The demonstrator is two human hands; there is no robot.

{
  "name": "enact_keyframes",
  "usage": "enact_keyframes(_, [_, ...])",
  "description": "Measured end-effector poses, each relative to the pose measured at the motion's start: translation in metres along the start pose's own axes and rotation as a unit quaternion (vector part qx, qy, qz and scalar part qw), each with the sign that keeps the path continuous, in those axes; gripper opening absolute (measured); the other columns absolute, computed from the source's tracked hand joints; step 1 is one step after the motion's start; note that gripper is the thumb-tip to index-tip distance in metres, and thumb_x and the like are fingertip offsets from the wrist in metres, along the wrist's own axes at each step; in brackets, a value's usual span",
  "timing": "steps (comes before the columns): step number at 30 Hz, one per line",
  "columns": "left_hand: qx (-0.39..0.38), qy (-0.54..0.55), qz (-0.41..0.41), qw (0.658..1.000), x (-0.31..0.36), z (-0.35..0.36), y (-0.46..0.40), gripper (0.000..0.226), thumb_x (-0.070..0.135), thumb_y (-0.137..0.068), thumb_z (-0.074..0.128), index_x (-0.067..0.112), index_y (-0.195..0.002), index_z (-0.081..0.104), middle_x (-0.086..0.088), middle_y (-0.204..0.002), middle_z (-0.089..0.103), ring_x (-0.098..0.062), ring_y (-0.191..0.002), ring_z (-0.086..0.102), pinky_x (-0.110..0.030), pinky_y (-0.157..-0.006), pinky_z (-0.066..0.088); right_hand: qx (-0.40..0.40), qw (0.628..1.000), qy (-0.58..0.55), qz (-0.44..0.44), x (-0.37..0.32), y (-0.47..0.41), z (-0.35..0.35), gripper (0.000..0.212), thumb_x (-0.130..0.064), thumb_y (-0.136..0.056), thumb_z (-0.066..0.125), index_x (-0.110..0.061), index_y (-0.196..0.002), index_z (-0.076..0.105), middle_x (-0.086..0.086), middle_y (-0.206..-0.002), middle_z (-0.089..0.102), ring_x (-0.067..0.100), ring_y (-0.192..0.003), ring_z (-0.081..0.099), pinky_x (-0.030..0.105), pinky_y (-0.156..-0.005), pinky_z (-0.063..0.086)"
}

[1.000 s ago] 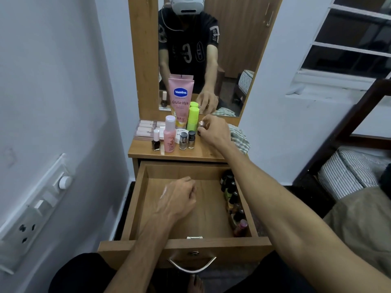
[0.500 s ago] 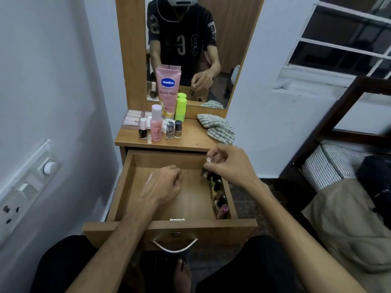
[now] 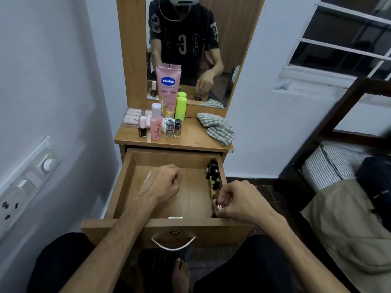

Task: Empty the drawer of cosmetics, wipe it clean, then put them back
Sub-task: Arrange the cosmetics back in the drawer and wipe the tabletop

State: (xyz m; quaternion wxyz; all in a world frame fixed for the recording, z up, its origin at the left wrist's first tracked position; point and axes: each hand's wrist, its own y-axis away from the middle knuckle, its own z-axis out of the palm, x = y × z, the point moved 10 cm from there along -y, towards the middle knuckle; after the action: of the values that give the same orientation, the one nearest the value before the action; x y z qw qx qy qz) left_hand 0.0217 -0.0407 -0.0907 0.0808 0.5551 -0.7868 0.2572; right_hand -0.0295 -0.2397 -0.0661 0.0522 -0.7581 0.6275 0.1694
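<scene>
Sitting low in the middle of the frame, the open brown wooden drawer (image 3: 188,195) is the biggest thing here; it looks stiff and heavy, and its curved metal handle (image 3: 172,243) at the bottom middle is the place to pull it.

Above it, on the brown wooden worktop (image 3: 190,138), stands the tall pink squeeze tube (image 3: 168,89), likely soft and light, best held round its middle. Right of it lies a crumpled checked cloth (image 3: 218,129), floppy and easy to grab anywhere, probably for the wiping.

A row of small dark-capped bottles (image 3: 213,175) stands along the right wall of the drawer. They look like glass, so they could be slippery and could break. I would take each by its cap.

The left hand (image 3: 161,182) rests in the drawer, loosely curled, holding nothing that I can see. The right hand (image 3: 237,200), at the drawer's front right corner, pinches a small pinkish bottle (image 3: 220,206).

Most of that bottle is hidden by fingers. How many bottles sit under the right hand I cannot tell. Small labels are too tiny to read.
</scene>
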Motion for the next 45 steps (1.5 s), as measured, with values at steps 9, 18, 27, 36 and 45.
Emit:
enact_keyframes(9, [-0.005, 0.009, 0.007, 1.000, -0.001, 0.001, 0.000, 0.015, 0.011, -0.085, 0.055, 0.017, -0.079, 0.066, 0.004, -0.086, 0.064, -0.015, -0.076, 0.061, -0.035, -0.068, 0.055, -0.022, 0.996, 0.046, 0.068, 0.004, -0.002, 0.004, 0.022, -0.036, -0.069, 0.088, -0.022, -0.076, 0.072, -0.009, -0.080, 0.071, 0.012, -0.081, 0.066, 0.031, -0.074, 0.057])
enact_keyframes(18, [-0.009, 0.008, 0.014, 1.000, -0.002, 0.004, -0.001, 0.015, 0.010, -0.084, 0.056, 0.020, -0.076, 0.064, 0.006, -0.083, 0.062, -0.011, -0.073, 0.059, -0.029, -0.065, 0.053, -0.029, 0.992, 0.086, 0.093, -0.002, -0.010, 0.008, 0.031, -0.031, -0.067, 0.085, -0.016, -0.089, 0.069, 0.001, -0.087, 0.067, 0.021, -0.083, 0.066, 0.035, -0.070, 0.059])
enact_keyframes(27, [0.003, 0.004, 0.012, 1.000, -0.004, 0.005, -0.002, 0.015, 0.010, -0.082, 0.055, 0.018, -0.074, 0.064, 0.006, -0.082, 0.064, -0.013, -0.073, 0.060, -0.030, -0.064, 0.052, -0.022, 0.987, 0.134, 0.084, -0.015, -0.018, 0.015, 0.030, -0.021, -0.078, 0.079, -0.015, -0.094, 0.055, 0.002, -0.083, 0.055, 0.020, -0.074, 0.054, 0.033, -0.064, 0.050])
enact_keyframes(36, [0.003, 0.001, 0.000, 1.000, -0.007, 0.006, -0.002, 0.016, 0.010, -0.080, 0.055, 0.021, -0.071, 0.062, 0.009, -0.079, 0.061, -0.009, -0.069, 0.057, -0.010, -0.054, 0.024, -0.026, 0.979, 0.185, 0.077, -0.020, -0.016, 0.017, 0.019, -0.020, -0.082, 0.074, -0.018, -0.090, 0.056, 0.001, -0.081, 0.053, 0.022, -0.077, 0.055, 0.033, -0.066, 0.047])
enact_keyframes(45, [0.003, 0.001, 0.007, 1.000, -0.004, 0.005, -0.003, 0.015, 0.009, -0.082, 0.054, 0.017, -0.074, 0.064, 0.006, -0.081, 0.062, -0.014, -0.071, 0.059, -0.029, -0.061, 0.049, -0.033, 0.990, 0.102, 0.095, -0.009, -0.012, 0.016, 0.011, -0.018, -0.078, 0.072, -0.016, -0.088, 0.070, 0.004, -0.090, 0.068, 0.024, -0.084, 0.065, 0.034, -0.072, 0.058])
